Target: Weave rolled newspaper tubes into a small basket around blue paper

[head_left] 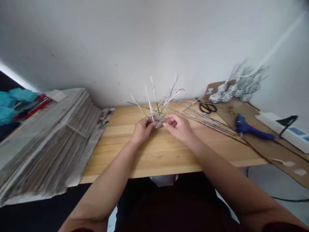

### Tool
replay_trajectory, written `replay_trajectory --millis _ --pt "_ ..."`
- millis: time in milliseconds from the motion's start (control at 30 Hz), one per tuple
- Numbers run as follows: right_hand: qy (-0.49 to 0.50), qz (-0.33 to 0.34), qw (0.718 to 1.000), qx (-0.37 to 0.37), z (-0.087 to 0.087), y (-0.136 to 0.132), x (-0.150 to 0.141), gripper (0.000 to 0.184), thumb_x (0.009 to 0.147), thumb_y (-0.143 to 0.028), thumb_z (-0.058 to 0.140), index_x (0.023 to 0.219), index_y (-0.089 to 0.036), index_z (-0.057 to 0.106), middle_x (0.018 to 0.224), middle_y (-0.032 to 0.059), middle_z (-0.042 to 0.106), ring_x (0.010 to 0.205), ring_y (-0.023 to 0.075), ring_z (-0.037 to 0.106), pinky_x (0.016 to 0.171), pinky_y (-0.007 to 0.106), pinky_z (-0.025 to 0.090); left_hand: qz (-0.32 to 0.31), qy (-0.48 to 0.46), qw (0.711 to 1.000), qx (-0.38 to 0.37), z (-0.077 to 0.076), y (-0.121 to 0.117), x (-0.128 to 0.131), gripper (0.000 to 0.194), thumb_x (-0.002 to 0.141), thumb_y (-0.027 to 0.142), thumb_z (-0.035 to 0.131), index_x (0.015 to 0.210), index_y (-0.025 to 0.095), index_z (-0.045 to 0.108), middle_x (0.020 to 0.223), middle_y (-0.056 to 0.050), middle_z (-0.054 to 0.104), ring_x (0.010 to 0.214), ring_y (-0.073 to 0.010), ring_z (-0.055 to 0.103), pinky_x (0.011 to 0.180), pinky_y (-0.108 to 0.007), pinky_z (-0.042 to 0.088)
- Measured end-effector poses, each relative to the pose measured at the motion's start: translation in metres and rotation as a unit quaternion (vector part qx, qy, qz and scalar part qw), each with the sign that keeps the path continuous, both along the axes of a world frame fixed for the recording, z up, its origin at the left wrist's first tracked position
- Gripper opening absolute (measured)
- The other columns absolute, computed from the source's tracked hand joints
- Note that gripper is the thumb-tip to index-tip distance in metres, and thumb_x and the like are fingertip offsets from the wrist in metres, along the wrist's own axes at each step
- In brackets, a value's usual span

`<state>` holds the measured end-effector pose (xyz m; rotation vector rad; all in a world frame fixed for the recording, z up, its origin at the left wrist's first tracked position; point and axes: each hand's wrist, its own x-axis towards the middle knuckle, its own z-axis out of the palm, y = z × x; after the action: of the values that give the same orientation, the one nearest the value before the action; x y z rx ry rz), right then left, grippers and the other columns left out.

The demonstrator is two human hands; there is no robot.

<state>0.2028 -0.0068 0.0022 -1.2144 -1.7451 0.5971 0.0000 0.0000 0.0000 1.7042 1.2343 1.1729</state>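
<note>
In the head view, reaching forward over the wooden table (116,141) with both forearms slanting inward toward its middle. Gripping the left side of a small woven basket (158,120) with the left hand (142,130), with thumb pointing inward along the near side and fingers curled in close. Gripping the right side with the right hand (179,127), with thumb and forefinger drawn narrow at the edge; cannot tell exactly how the farther fingertips press. Between both hands, with paper sticks (154,95) fanning upward from it: the basket, near loose sticks (205,121) to the right.
</note>
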Motion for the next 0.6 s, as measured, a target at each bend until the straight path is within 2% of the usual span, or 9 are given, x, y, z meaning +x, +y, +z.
replay_trajectory --millis 67,133,300,400,600 --pt "-0.019 0.023 1.0 -0.001 0.0015 -0.0025 -0.0013 0.034 0.082 -0.03 0.077 0.114 -0.021 0.07 0.074 -0.0013 0.07 0.059 0.0126 0.059 0.062 0.026 0.046 -0.015 -0.004 1.0 -0.003 0.0001 -0.0006 -0.0009 0.018 0.082 0.035 0.066 0.079 0.018 0.061 0.063 0.004 0.057 0.061 -0.012 0.049 0.063 -0.025 0.04" --pt "-0.036 0.037 0.999 -0.005 0.0027 -0.0045 -0.0031 0.033 0.082 -0.03 0.077 0.114 -0.022 0.071 0.073 -0.002 0.07 0.06 0.0129 0.06 0.063 0.025 0.045 -0.024 -0.007 1.0 -0.006 0.0 -0.0009 -0.0013 0.019 0.082 0.036 0.067 0.079 0.018 0.061 0.065 0.003 0.059 0.062 -0.0121 0.051 0.062 -0.025 0.04" --pt "-0.067 0.038 0.997 -0.022 0.0041 -0.0066 -0.0064 0.01 0.086 -0.031 0.074 0.087 -0.022 0.071 0.069 -0.002 0.07 0.061 0.0124 0.059 0.061 0.024 0.041 -0.029 -0.015 0.999 -0.016 -0.0018 -0.0008 -0.0009 0.02 0.081 0.036 0.068 0.08 0.018 0.06 0.064 0.003 0.058 0.059 -0.0117 0.051 0.059 -0.024 0.04" --pt "-0.073 0.032 0.996 -0.034 0.0042 -0.0066 -0.0063 0.014 0.087 -0.032 0.074 0.081 -0.021 0.069 0.068 -0.0023 0.069 0.059 0.0119 0.057 0.06 0.024 0.037 -0.034 -0.018 0.999 -0.025 -0.0026 -0.0006 -0.0009 0.02 0.08 0.036 0.068 0.08 0.018 0.06 0.062 0.003 0.058 0.056 -0.0115 0.05 0.057 -0.024 0.039" --pt "-0.082 0.034 0.995 -0.049 0.0052 -0.0068 -0.0061 0.013 0.088 -0.034 0.072 0.083 -0.022 0.07 0.064 -0.003 0.066 0.058 0.0124 0.055 0.058 0.025 0.033 -0.04 -0.015 0.999 -0.032 -0.0016 -0.0012 -0.0005 0.02 0.08 0.037 0.069 0.08 0.018 0.06 0.062 0.003 0.057 0.056 -0.0111 0.049 0.056 -0.023 0.04"
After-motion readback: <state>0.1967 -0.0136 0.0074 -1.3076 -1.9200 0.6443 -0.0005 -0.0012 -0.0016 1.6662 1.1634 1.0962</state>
